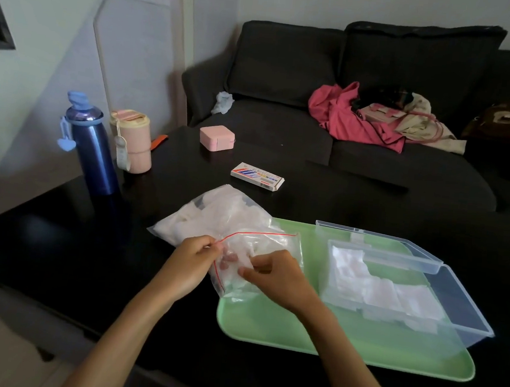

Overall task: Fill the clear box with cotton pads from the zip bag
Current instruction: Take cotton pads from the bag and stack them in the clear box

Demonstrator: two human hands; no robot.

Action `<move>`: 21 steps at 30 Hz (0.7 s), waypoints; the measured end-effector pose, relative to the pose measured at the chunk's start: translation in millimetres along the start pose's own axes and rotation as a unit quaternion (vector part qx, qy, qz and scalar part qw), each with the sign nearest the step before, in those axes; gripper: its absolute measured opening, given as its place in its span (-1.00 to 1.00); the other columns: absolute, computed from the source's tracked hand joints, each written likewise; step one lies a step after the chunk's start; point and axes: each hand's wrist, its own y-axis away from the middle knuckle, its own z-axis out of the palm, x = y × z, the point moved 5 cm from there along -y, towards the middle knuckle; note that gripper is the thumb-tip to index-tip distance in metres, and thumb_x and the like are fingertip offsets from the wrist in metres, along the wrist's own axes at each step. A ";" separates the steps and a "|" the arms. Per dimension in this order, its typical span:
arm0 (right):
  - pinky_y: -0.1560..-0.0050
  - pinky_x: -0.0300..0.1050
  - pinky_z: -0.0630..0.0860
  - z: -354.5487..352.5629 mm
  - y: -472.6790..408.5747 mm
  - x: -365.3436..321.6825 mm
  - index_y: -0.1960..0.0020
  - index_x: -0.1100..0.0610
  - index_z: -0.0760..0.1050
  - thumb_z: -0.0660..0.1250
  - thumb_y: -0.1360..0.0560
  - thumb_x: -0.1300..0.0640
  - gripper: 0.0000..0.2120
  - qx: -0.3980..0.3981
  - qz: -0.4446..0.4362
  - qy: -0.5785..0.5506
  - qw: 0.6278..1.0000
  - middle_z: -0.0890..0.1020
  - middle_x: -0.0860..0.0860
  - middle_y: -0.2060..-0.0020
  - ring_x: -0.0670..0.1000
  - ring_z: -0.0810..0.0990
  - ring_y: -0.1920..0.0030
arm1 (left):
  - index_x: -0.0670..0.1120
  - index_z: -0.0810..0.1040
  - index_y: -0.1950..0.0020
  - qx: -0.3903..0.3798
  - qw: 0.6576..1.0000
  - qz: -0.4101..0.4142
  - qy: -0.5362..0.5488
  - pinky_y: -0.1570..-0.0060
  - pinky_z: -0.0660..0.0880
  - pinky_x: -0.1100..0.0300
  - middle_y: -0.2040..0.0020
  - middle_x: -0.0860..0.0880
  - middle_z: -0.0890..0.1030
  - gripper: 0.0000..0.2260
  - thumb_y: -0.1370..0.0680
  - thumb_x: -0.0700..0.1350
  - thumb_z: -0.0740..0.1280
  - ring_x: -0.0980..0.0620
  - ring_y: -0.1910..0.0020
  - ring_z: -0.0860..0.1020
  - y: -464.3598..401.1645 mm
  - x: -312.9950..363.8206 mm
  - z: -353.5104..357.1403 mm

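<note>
A clear zip bag with a red seal line lies on the dark table, its mouth end over the left edge of a green tray. White cotton pads fill the bag. My left hand pinches the bag's red-lined rim. My right hand has its fingers in the mouth of the bag, curled among the pads. The clear box sits on the tray's right side with its hinged lid open behind it. Several white pads lie inside the box.
A blue bottle and a pink cup stand at the table's far left. A pink case and a small printed carton lie farther back. A dark sofa with clothes is behind the table.
</note>
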 end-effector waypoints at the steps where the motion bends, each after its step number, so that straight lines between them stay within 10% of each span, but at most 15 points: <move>1: 0.41 -0.22 0.14 -2.0 1.2 0.9 0.56 0.14 0.37 0.36 -0.48 0.16 -0.55 -0.009 -0.002 -0.002 1.000 0.23 -0.09 0.60 -0.12 0.18 0.51 | -0.07 0.59 0.20 0.002 1.000 0.001 -0.003 -0.01 0.49 0.14 0.28 0.06 0.69 -0.75 -0.61 -0.20 0.20 -0.01 0.11 0.64 0.2 0.4 0.0; 6: 0.17 -0.19 0.35 -12.3 10.4 -5.2 0.02 0.09 0.62 0.23 -0.49 0.17 -0.81 0.106 -0.041 0.119 0.986 0.61 0.04 0.21 0.07 0.55 0.11 | -0.03 0.58 0.18 0.008 1.000 0.002 -0.024 0.01 0.50 0.06 0.25 0.07 0.70 -0.79 -0.56 -0.01 0.22 0.06 0.15 0.64 1.3 6.9 1.1; 10: 0.06 -0.14 0.45 -27.5 25.2 -19.5 -0.01 -0.01 0.60 0.25 -0.47 0.09 -0.81 0.147 -0.109 0.127 0.975 0.62 -0.01 0.08 0.00 0.53 0.04 | 0.04 0.57 0.10 0.082 0.980 0.000 -0.180 -0.03 0.46 0.06 0.11 0.11 0.63 -0.76 -0.50 0.16 0.22 -0.05 -0.01 0.58 6.1 19.6 -2.0; 16: 0.17 -0.13 0.60 -56.5 32.5 -5.8 0.24 0.20 0.60 0.24 -0.48 0.31 -0.80 0.080 0.001 -0.312 0.947 0.62 0.11 0.31 -0.02 0.57 0.29 | 0.04 0.47 -0.12 0.130 0.978 0.117 -0.118 0.04 0.41 0.22 -0.02 0.13 0.53 -0.71 -0.45 -0.17 0.39 0.07 -0.01 0.50 11.1 58.6 4.4; 21: 0.18 -0.19 0.61 -72.4 41.0 5.9 0.22 0.23 0.62 0.25 -0.49 0.32 -0.80 0.040 0.025 -0.531 0.846 0.65 0.13 0.23 0.01 0.65 0.27 | 0.09 0.60 0.17 0.044 0.991 0.126 0.025 0.09 0.41 0.35 0.19 0.17 0.64 -0.83 -0.53 0.10 0.27 0.23 0.10 0.56 9.7 92.5 32.6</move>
